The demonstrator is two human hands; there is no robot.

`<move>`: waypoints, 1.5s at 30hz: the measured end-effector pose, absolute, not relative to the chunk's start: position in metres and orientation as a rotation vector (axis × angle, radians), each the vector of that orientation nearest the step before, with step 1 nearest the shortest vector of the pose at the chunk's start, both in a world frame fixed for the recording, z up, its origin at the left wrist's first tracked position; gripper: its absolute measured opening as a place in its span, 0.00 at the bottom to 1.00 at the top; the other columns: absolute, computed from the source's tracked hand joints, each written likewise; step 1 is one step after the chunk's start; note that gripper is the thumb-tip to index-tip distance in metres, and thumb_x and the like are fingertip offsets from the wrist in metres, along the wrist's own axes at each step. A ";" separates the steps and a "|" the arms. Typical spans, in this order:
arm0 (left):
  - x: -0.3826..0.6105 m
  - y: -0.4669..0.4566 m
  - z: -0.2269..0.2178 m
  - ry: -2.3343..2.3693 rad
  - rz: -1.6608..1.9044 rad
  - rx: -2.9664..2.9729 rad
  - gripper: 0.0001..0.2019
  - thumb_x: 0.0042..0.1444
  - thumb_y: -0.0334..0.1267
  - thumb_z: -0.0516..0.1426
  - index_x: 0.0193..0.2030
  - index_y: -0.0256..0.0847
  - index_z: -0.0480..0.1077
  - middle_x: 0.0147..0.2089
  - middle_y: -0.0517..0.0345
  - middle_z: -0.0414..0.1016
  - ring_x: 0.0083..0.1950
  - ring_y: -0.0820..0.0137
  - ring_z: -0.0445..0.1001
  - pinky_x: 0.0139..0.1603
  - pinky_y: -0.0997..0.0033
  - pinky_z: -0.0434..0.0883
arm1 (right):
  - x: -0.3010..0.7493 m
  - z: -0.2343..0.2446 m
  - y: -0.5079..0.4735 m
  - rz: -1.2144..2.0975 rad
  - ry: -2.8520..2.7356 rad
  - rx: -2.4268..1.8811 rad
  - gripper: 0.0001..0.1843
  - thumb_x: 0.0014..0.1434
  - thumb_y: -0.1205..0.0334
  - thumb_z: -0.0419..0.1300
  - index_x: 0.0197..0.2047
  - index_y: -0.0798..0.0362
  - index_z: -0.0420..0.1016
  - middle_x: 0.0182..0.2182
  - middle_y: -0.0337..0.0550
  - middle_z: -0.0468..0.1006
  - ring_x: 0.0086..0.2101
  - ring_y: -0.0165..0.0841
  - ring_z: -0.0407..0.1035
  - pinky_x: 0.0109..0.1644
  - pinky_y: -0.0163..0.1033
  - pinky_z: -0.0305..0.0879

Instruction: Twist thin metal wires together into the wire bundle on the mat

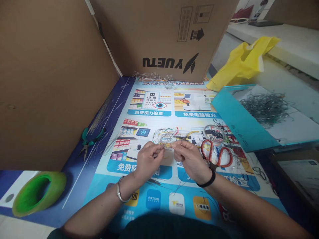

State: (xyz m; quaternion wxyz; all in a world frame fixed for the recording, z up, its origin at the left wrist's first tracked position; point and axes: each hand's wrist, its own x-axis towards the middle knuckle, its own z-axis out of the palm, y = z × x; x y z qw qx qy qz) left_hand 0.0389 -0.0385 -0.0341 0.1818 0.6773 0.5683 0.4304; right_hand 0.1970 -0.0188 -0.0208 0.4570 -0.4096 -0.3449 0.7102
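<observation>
My left hand (pixel 149 160) and my right hand (pixel 188 158) meet over the middle of the poster, fingertips pinched close together. A thin wire (pixel 167 145) spans the short gap between them; its ends are hidden by my fingers. Just beyond lies a loose tangle of thin wire (pixel 161 134). Pliers with yellow handles (pixel 191 133) lie behind my right hand, partly covered by it. To the right of that hand are red-handled scissors (pixel 216 156) and a clear ring-shaped roll (pixel 213 133).
Teal-handled pliers (pixel 86 138) and straight wires (pixel 101 114) lie left. A green-cored tape roll (pixel 40 193) stands nearer me. Cardboard (pixel 159 39) walls the back and left. At right, a blue box (pixel 239 116) holds a wire heap (pixel 266 108), near a yellow bag (pixel 245 63).
</observation>
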 end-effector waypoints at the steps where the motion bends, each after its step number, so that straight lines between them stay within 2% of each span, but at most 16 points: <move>1: 0.038 -0.039 -0.034 1.611 1.231 2.020 0.04 0.54 0.30 0.57 0.32 0.39 0.73 0.26 0.60 0.68 0.29 0.73 0.67 0.30 0.73 0.64 | 0.197 -0.021 -0.019 1.746 -0.855 -1.016 0.13 0.49 0.56 0.66 0.24 0.54 0.69 0.14 0.29 0.59 0.18 0.23 0.51 0.24 0.34 0.45; 5: 0.035 -0.040 -0.030 1.674 1.231 2.379 0.04 0.53 0.30 0.56 0.33 0.41 0.72 0.30 0.56 0.70 0.35 0.66 0.68 0.38 0.65 0.63 | 0.198 -0.019 -0.018 1.734 -0.865 -1.039 0.13 0.48 0.56 0.66 0.25 0.54 0.70 0.14 0.30 0.60 0.18 0.23 0.52 0.24 0.34 0.45; 9: 0.034 -0.041 -0.026 1.709 1.239 2.454 0.05 0.50 0.28 0.58 0.33 0.41 0.71 0.37 0.52 0.69 0.41 0.62 0.66 0.45 0.58 0.61 | 0.198 -0.018 -0.017 1.740 -0.856 -1.041 0.13 0.48 0.55 0.66 0.25 0.54 0.68 0.14 0.29 0.59 0.18 0.23 0.51 0.23 0.33 0.46; 17: 0.034 -0.041 -0.024 1.596 1.267 2.143 0.04 0.50 0.27 0.56 0.30 0.40 0.67 0.47 0.50 0.65 0.51 0.61 0.65 0.52 0.58 0.63 | 0.204 -0.012 -0.013 1.699 -1.107 -1.072 0.16 0.53 0.51 0.62 0.24 0.54 0.67 0.15 0.31 0.61 0.19 0.24 0.53 0.25 0.34 0.48; 21: 0.029 -0.039 -0.019 1.563 1.210 1.902 0.05 0.50 0.27 0.55 0.28 0.39 0.67 0.43 0.53 0.66 0.49 0.63 0.67 0.50 0.61 0.65 | 0.210 -0.008 -0.011 1.657 -1.273 -1.094 0.16 0.55 0.50 0.60 0.25 0.54 0.70 0.16 0.32 0.62 0.20 0.24 0.55 0.26 0.34 0.49; 24: 0.025 -0.038 -0.015 1.565 1.164 1.766 0.05 0.49 0.28 0.56 0.25 0.39 0.67 0.39 0.55 0.67 0.44 0.66 0.69 0.43 0.66 0.67 | 0.216 -0.006 -0.011 1.689 -1.330 -1.107 0.15 0.55 0.49 0.60 0.28 0.54 0.73 0.16 0.32 0.61 0.20 0.25 0.55 0.25 0.34 0.49; 27: 0.023 -0.037 -0.012 1.579 1.125 1.685 0.05 0.48 0.28 0.56 0.24 0.39 0.67 0.39 0.55 0.69 0.42 0.67 0.70 0.35 0.71 0.66 | 0.222 -0.006 -0.011 1.729 -1.367 -1.087 0.16 0.56 0.49 0.60 0.30 0.53 0.75 0.17 0.33 0.62 0.20 0.25 0.55 0.25 0.34 0.50; 29: 0.022 -0.036 -0.013 1.595 1.103 1.660 0.05 0.47 0.28 0.56 0.24 0.39 0.67 0.40 0.54 0.69 0.40 0.68 0.70 0.34 0.72 0.66 | 0.224 -0.007 -0.012 1.726 -1.435 -1.070 0.16 0.57 0.48 0.59 0.33 0.53 0.76 0.19 0.36 0.66 0.22 0.26 0.56 0.25 0.34 0.51; 34: 0.024 -0.033 -0.017 1.645 1.150 1.694 0.04 0.47 0.29 0.57 0.25 0.40 0.68 0.39 0.55 0.70 0.40 0.67 0.69 0.36 0.70 0.66 | 0.221 0.003 -0.012 1.624 -1.592 -1.081 0.15 0.59 0.50 0.56 0.36 0.51 0.78 0.27 0.41 0.72 0.24 0.28 0.60 0.26 0.34 0.53; 41: 0.023 -0.030 -0.017 1.732 1.197 1.626 0.01 0.49 0.31 0.58 0.29 0.40 0.68 0.42 0.54 0.70 0.44 0.66 0.69 0.37 0.69 0.65 | 0.209 0.018 -0.023 1.554 -1.697 -1.011 0.12 0.59 0.54 0.56 0.39 0.48 0.78 0.28 0.40 0.73 0.25 0.28 0.62 0.27 0.33 0.56; 45: 0.023 -0.029 -0.021 1.763 1.230 1.667 0.06 0.48 0.35 0.61 0.31 0.40 0.67 0.41 0.54 0.69 0.43 0.65 0.68 0.39 0.68 0.65 | 0.209 0.019 -0.029 1.557 -1.722 -0.988 0.12 0.60 0.54 0.56 0.40 0.48 0.78 0.27 0.40 0.72 0.24 0.27 0.61 0.26 0.33 0.56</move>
